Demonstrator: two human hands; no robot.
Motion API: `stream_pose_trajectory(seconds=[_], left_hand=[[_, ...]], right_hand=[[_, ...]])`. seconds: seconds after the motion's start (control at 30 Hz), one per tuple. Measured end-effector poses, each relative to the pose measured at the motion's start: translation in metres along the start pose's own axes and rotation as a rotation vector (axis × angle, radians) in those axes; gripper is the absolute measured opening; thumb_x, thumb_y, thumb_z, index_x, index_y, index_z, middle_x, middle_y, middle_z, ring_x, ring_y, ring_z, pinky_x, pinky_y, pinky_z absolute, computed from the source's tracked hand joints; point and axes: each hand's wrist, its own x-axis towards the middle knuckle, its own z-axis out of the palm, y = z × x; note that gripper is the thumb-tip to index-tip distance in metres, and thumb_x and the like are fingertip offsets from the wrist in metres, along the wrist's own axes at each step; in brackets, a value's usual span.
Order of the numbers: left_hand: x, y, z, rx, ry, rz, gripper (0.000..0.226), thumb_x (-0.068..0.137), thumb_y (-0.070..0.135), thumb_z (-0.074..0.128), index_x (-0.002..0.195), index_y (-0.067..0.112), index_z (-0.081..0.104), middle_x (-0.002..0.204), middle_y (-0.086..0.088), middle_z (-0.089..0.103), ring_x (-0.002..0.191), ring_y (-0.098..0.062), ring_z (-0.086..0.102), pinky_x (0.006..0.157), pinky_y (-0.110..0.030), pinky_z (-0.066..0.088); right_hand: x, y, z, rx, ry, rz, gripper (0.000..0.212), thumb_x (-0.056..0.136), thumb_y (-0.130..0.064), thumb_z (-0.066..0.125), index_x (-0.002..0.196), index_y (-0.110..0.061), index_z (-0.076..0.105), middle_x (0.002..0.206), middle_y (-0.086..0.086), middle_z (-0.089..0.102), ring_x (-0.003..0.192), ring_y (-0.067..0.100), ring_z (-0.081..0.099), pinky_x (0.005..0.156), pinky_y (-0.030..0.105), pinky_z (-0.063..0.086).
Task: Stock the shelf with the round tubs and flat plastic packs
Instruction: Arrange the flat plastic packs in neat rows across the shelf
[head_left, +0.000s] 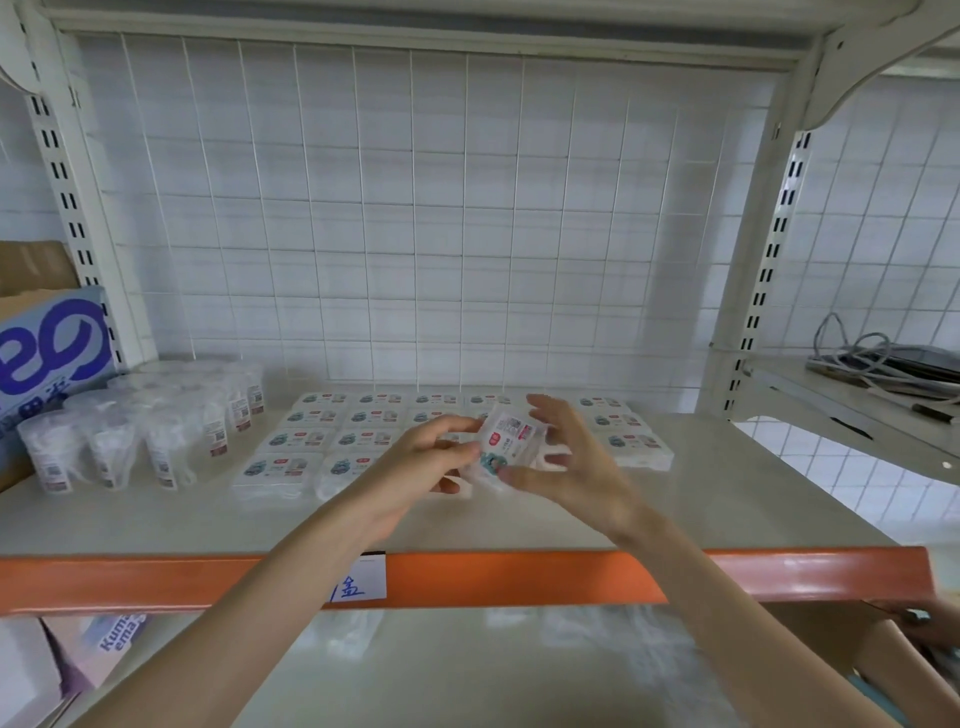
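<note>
A flat plastic pack (506, 441) with a red and teal label is held tilted above the shelf (701, 499), between both hands. My left hand (415, 467) pinches its left edge. My right hand (566, 457) holds its right side with thumb below and fingers spread above. Rows of flat packs (332, 431) lie on the shelf behind and beside my hands, partly hidden by them. Clear round tubs (156, 426) with white labels stand grouped at the shelf's left.
An orange front rail (519, 577) with a white paper tag (358, 579) edges the shelf. A blue and white carton (47, 353) stands at far left. Cables (872, 358) lie on the neighbouring shelf at right. Boxes sit on the lower level.
</note>
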Motion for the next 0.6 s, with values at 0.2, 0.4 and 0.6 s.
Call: stream_pose_trajectory(seconds=[0.2,0.4,0.6], left_hand=[[0.001,0.001,-0.002,0.106,-0.071,-0.046,0.028,0.103,0.017,0.046,0.116,0.024,0.069,0.109,-0.004,0.072,0.096,-0.018,0.063,0.079,-0.028,0.049],[-0.005,0.002,0.0,0.198,-0.053,0.017,0.027,0.103,0.027,0.046,0.117,0.022,0.069,0.094,-0.001,0.067,0.084,0.001,0.061,0.078,-0.016,0.045],[-0.01,-0.017,-0.012,0.676,0.148,0.272,0.027,0.099,0.032,0.053,0.125,0.029,0.061,0.124,0.016,0.058,0.118,0.0,0.051,0.1,-0.02,0.039]], right_hand=[[-0.003,0.006,-0.009,-0.323,-0.136,-0.267,0.053,0.069,-0.03,0.089,0.113,-0.044,0.063,0.136,-0.022,0.049,0.123,-0.014,0.041,0.098,0.005,0.03],[-0.008,0.014,-0.008,-0.293,-0.067,-0.274,0.043,0.069,-0.033,0.088,0.107,-0.039,0.068,0.118,-0.023,0.057,0.116,-0.002,0.051,0.089,0.008,0.037],[-0.008,0.026,-0.022,-0.353,0.058,-0.181,0.043,0.067,-0.038,0.088,0.105,-0.038,0.067,0.114,-0.022,0.056,0.109,-0.004,0.053,0.085,0.004,0.036]])
